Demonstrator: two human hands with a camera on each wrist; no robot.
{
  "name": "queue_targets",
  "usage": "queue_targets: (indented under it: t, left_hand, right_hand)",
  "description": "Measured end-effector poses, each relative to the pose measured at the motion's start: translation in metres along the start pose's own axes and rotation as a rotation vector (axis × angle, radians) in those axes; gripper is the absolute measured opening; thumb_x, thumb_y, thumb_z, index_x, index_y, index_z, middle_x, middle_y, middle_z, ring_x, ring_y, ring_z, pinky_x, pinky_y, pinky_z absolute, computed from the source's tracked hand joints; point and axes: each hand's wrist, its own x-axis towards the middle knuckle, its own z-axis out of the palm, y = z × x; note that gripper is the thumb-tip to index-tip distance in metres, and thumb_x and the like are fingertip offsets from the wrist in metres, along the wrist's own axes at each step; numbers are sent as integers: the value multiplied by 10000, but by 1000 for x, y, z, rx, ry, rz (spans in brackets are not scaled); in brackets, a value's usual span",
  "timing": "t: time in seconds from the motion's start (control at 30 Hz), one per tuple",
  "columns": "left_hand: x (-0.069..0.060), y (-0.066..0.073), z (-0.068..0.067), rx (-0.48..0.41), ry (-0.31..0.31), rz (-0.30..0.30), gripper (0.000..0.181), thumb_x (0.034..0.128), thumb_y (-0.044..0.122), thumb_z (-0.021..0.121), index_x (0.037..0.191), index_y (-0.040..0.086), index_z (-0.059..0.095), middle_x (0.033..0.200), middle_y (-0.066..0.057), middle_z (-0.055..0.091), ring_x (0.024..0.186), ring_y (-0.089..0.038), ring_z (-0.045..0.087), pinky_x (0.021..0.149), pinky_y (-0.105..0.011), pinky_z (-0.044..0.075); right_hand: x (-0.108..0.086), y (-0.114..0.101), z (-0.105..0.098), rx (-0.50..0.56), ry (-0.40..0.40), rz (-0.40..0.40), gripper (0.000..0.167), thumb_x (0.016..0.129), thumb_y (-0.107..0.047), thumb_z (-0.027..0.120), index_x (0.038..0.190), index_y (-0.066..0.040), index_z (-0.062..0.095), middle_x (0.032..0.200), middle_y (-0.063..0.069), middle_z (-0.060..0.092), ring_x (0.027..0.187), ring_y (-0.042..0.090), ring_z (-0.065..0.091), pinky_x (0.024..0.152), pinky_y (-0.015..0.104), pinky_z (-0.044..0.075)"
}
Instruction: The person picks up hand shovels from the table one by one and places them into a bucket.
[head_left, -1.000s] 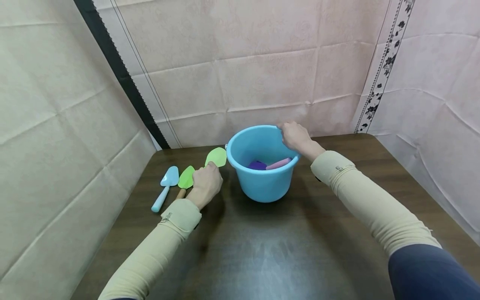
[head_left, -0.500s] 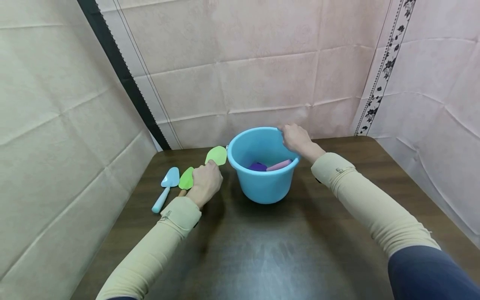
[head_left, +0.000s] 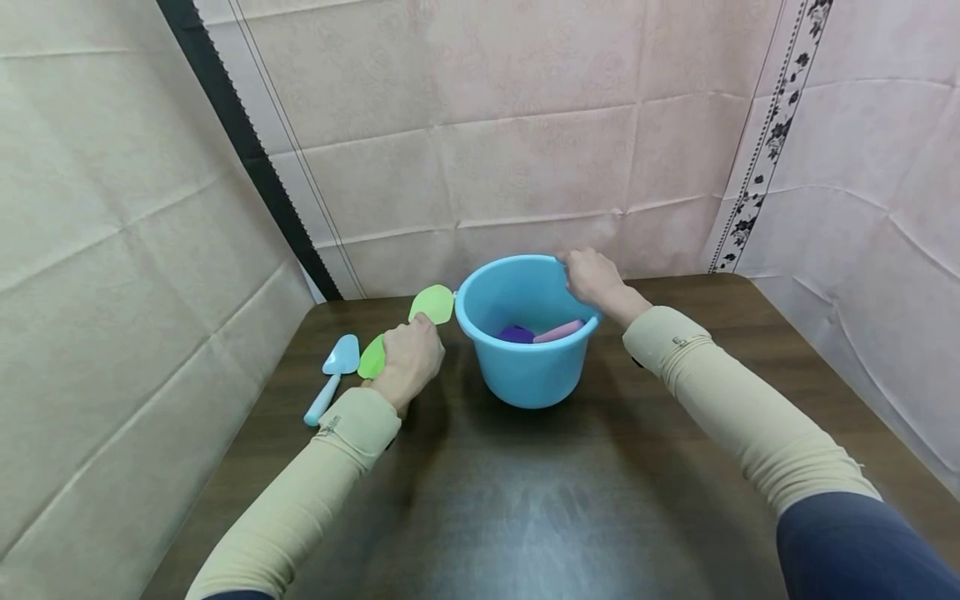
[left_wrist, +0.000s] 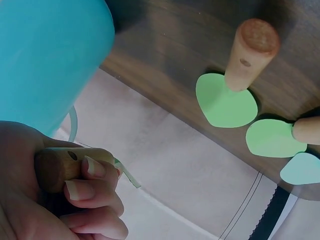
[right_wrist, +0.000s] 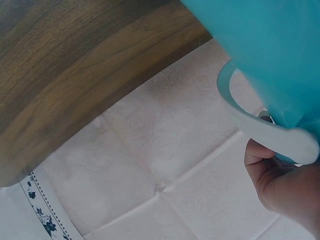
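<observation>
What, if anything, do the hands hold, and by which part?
Left hand: green trowel, by its wooden handle. Right hand: blue bucket, by its rim.

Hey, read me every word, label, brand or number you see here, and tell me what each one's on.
No text reads clearly.
Left sleeve cuff: small dark marking that looks like lettering, too small and blurred to read.
Right sleeve cuff: a similar dark marking, also unreadable.
Blue bucket and green trowel near its rim: no lettering visible on the parts that show.

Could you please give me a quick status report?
Left hand gripping green trowel. Right hand gripping blue bucket. Trowel outside bucket. No obstruction visible.
</observation>
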Motion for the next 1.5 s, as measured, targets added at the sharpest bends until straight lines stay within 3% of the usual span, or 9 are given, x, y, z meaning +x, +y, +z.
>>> queue_targets:
  t: [0.8,1.13,1.5]
  left_hand:
    - [7,-1,-17,-1,16,10,253,943,218,432,919,-12,536,770,-161,627,713,-330,665,626,-470,532]
    - [10,1,-27,32,24,21,253,955,212,414,895,-3,532,698,-126,589,643,-308,655,537,-431,510]
    - [11,6,-36,49,48,36,270,969,217,394,906,-7,531,639,-106,563,571,-278,621,458,-392,447]
  right_hand:
    - [1,1,-1,4,9,-1,348,960,-37,432,1271,-29,589,1056,175,678,845,280,609,811,476,541]
    - [1,2,0,-7,8,9,377,949,-24,442,1298,-48,581,1043,167,684,804,257,587,751,447,534]
    - [1,2,2,9,4,20,365,950,-30,459,1292,-50,584,1030,154,679,815,256,584,782,451,529]
